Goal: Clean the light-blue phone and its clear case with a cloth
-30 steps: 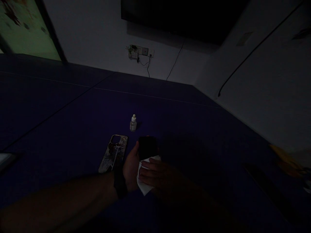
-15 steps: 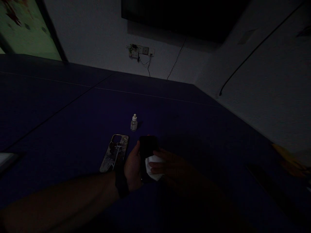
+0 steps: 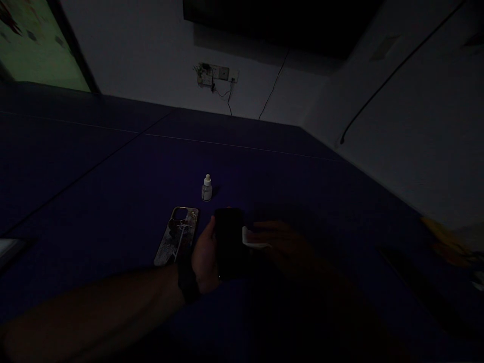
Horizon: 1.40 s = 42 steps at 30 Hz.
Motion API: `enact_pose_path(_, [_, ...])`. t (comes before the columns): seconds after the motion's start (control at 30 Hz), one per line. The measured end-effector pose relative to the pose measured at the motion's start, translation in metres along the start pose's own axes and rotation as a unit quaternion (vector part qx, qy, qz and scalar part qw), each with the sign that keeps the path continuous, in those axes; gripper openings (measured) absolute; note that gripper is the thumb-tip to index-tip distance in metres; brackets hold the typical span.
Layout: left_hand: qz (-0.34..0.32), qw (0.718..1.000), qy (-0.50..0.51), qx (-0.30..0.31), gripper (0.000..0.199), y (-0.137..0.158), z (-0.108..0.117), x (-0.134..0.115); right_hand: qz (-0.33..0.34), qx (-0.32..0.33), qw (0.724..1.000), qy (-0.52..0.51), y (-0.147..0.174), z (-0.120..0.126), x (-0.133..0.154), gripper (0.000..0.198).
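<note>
A dark smartphone (image 3: 229, 242) lies in my left hand (image 3: 205, 259), its black face turned up toward me. My left thumb rests along the phone's left edge, and a dark band circles that wrist. At the phone's right edge, my right hand (image 3: 280, 242) holds a white cloth or tissue (image 3: 254, 239) under its fingers; dimness hides much of this hand. Just left of my left hand, a patterned phone case (image 3: 178, 236) with a camera cutout lies on the dark blue surface. Beyond the phone stands a small dropper bottle (image 3: 206, 189) with a white cap.
The dark blue tabletop (image 3: 113, 186) reaches to the wall. A pale object (image 3: 9, 248) sits at the far left, a long dark object (image 3: 404, 275) and a yellow item (image 3: 446, 242) at the right. Wall sockets (image 3: 215, 72) with cables sit under a dark screen (image 3: 280, 25).
My right hand has slid the white cloth from the lower part of the phone's face to its right edge, baring the face. My left hand still holds the phone.
</note>
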State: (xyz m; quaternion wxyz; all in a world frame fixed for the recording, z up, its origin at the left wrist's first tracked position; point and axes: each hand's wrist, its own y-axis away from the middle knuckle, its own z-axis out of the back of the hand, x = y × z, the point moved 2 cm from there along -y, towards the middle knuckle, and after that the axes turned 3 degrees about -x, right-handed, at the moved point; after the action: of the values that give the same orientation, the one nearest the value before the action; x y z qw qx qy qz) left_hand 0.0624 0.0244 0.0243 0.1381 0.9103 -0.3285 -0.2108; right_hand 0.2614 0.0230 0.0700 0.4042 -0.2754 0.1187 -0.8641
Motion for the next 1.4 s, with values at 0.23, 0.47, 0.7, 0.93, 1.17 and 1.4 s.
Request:
enact_pose_path(0.23, [0.033,0.999,-0.008,0.041,0.069,0.0,0.005,0.002,0.071,0.144,0.983,-0.087,0.001,-0.017,0.017,0.037])
enact_pose_path(0.47, [0.018,1.0,-0.022,-0.007,0.063,0.002,-0.002,0.001,0.046,0.13,0.99,-0.038,0.001,-0.008,0.008,0.037])
enact_pose_path(0.7, [0.003,0.999,-0.035,-0.039,0.064,0.003,-0.001,0.0,0.044,0.116,0.992,-0.011,0.002,-0.011,0.006,0.04])
enact_pose_path(0.93, [0.024,1.0,-0.004,0.01,0.064,0.0,0.002,0.001,0.12,0.063,0.991,-0.003,0.0,-0.014,0.019,0.042])
enact_pose_path(1.17, [0.041,0.999,0.022,0.003,0.069,-0.001,0.0,0.001,0.149,0.046,0.987,0.022,-0.002,-0.019,0.027,0.039])
enact_pose_path(1.4, [0.0,1.0,-0.022,-0.014,0.055,0.007,-0.01,-0.001,-0.142,-0.194,0.97,-0.045,0.002,0.003,0.0,0.031])
